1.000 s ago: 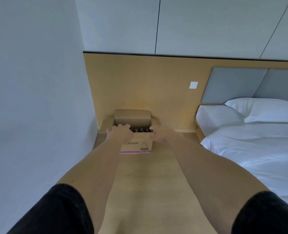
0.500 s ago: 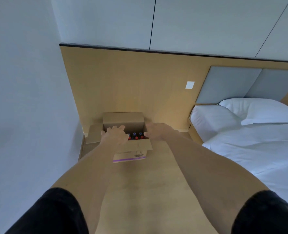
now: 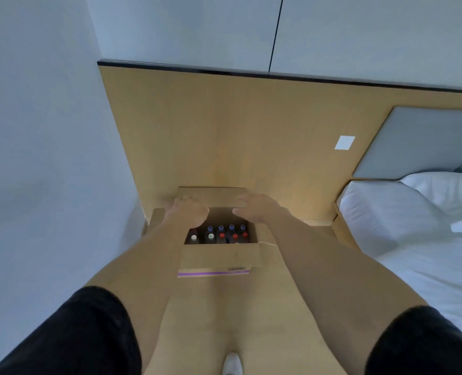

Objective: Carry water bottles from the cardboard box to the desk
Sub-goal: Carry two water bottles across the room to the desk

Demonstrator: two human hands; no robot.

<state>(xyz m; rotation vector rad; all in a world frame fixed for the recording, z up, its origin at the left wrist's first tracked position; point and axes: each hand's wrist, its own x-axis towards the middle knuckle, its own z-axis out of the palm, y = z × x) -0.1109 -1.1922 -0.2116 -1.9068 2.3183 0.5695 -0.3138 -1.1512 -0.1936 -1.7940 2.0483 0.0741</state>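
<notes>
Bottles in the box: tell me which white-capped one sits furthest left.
The white-capped bottle at the near row's left end in the cardboard box, by the left forearm. The other pale cap is one place right; the rest are blue or red.
</notes>
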